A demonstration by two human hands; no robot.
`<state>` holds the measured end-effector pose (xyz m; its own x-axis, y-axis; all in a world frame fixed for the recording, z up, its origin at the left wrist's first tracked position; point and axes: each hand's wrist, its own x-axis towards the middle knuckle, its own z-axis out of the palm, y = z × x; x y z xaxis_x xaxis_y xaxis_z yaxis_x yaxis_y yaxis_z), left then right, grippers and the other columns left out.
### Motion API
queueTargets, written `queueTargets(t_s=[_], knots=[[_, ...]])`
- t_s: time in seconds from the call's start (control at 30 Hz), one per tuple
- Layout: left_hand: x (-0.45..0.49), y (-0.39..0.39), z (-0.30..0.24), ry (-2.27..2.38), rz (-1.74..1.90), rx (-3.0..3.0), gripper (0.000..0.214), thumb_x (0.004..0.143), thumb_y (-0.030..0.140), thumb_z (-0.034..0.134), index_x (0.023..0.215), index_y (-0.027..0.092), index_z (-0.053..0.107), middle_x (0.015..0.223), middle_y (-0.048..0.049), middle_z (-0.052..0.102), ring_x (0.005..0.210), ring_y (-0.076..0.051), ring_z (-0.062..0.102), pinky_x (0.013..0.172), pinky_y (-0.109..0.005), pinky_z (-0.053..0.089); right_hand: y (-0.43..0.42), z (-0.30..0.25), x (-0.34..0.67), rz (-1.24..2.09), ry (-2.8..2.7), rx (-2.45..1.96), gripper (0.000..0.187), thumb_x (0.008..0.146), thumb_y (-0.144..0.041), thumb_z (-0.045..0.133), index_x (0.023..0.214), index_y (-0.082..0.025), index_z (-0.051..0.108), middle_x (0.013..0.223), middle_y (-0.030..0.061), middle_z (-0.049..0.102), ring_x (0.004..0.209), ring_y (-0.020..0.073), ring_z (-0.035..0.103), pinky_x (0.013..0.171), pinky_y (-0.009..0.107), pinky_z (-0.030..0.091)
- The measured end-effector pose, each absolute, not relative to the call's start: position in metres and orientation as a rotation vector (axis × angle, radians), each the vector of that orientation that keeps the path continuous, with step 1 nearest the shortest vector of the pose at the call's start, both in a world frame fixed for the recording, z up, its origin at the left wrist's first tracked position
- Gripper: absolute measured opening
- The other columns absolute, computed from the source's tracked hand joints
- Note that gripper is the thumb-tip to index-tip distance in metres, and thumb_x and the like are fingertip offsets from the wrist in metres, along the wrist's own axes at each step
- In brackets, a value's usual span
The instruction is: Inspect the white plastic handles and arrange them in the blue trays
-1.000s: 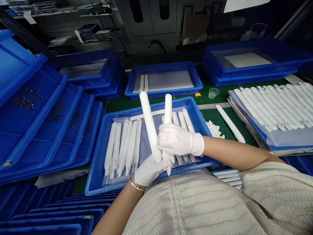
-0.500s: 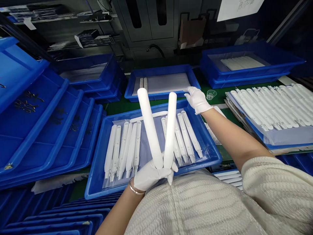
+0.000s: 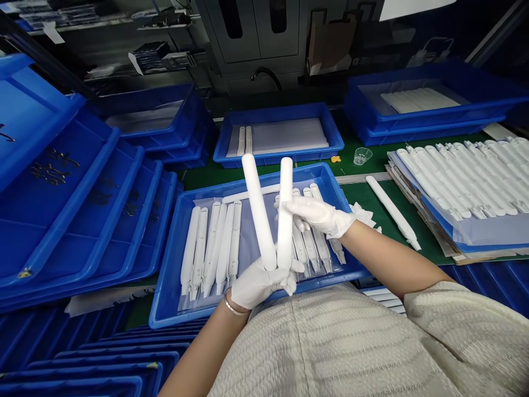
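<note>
My left hand [image 3: 258,282], in a white glove, is closed round the lower ends of two long white plastic rods. The left rod [image 3: 258,207] leans left and the right rod [image 3: 285,209] stands nearly upright, forming a narrow V. My right hand [image 3: 320,215], also gloved, touches the middle of the right rod with its fingers curled against it. Both hands hover over a blue tray [image 3: 173,259] lined with clear film, where several white moulded handle parts [image 3: 210,245] lie in two groups.
A second blue tray [image 3: 334,138] behind holds two white parts. Stacked blue trays [image 3: 82,220] fill the left side. On the right, rows of white parts [image 3: 458,176] lie on a sheet, one loose rod [image 3: 392,212] on green matting, and a small clear cup [image 3: 362,156].
My right hand reached out to the far tray's corner, then came back to the right rod. My left hand kept hold of both rods, and the V between them has narrowed.
</note>
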<state>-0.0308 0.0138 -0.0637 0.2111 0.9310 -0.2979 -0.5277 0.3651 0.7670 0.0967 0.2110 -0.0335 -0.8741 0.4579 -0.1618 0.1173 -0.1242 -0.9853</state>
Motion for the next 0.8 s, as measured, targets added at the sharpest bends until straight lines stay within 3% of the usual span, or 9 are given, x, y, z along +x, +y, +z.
queueTargets(t_s=[0.1, 0.23, 0.4, 0.53, 0.67, 0.8], knots=[[-0.029, 0.016, -0.066, 0.894, 0.991, 0.571, 0.048, 0.077, 0.041, 0.085, 0.109, 0.007, 0.075, 0.073, -0.0100, 0.072, 0.068, -0.017, 0.067, 0.068, -0.029, 0.055, 0.205, -0.022, 0.096, 2.157, -1.950, -0.564, 0.034, 0.090, -0.047, 0.068, 0.106, -0.016, 0.065, 0.073, -0.0012, 0.060, 0.049, 0.0056, 0.046, 0.038, 0.017, 0.036], [-0.025, 0.017, -0.064, 0.952, 1.031, 0.614, 0.053, 0.076, 0.041, 0.086, 0.114, 0.007, 0.072, 0.078, -0.0109, 0.074, 0.066, -0.017, 0.068, 0.068, -0.030, 0.056, 0.204, -0.013, 0.097, 2.101, -1.980, -0.577, 0.032, 0.093, -0.046, 0.064, 0.097, -0.015, 0.063, 0.077, 0.0006, 0.061, 0.053, 0.0068, 0.049, 0.039, 0.018, 0.035], [-0.021, 0.021, -0.060, 0.985, 1.227, 0.605, 0.067, 0.076, 0.033, 0.086, 0.135, 0.018, 0.056, 0.102, -0.0108, 0.073, 0.061, -0.014, 0.067, 0.059, -0.030, 0.057, 0.189, -0.019, 0.100, 1.872, -2.140, -0.656, 0.043, 0.090, -0.049, 0.068, 0.117, -0.017, 0.057, 0.093, 0.0039, 0.068, 0.068, 0.0139, 0.062, 0.051, 0.025, 0.051], [-0.021, 0.029, -0.067, 1.038, 1.285, 0.601, 0.069, 0.071, 0.038, 0.089, 0.129, 0.015, 0.059, 0.079, -0.0032, 0.070, 0.058, -0.013, 0.064, 0.058, -0.028, 0.056, 0.164, -0.032, 0.100, 1.840, -2.264, -0.509, 0.056, 0.079, -0.041, 0.080, 0.125, -0.024, 0.052, 0.097, 0.0027, 0.072, 0.080, 0.0214, 0.070, 0.063, 0.034, 0.060], [-0.024, 0.030, -0.074, 1.068, 1.251, 0.645, 0.055, 0.071, 0.043, 0.089, 0.110, 0.012, 0.067, 0.068, -0.0021, 0.067, 0.056, -0.014, 0.063, 0.057, -0.028, 0.054, 0.160, -0.039, 0.094, 1.804, -2.288, -0.602, 0.039, 0.081, -0.039, 0.077, 0.110, -0.023, 0.056, 0.098, 0.0046, 0.074, 0.081, 0.0231, 0.072, 0.066, 0.036, 0.061], [-0.024, 0.022, -0.069, 1.070, 1.170, 0.667, 0.040, 0.077, 0.043, 0.083, 0.095, 0.011, 0.069, 0.067, -0.0039, 0.068, 0.057, -0.014, 0.063, 0.058, -0.027, 0.053, 0.186, -0.030, 0.085, 1.634, -2.291, -0.734, 0.037, 0.081, -0.045, 0.075, 0.102, -0.020, 0.059, 0.093, 0.0060, 0.072, 0.083, 0.0239, 0.070, 0.071, 0.038, 0.058]])
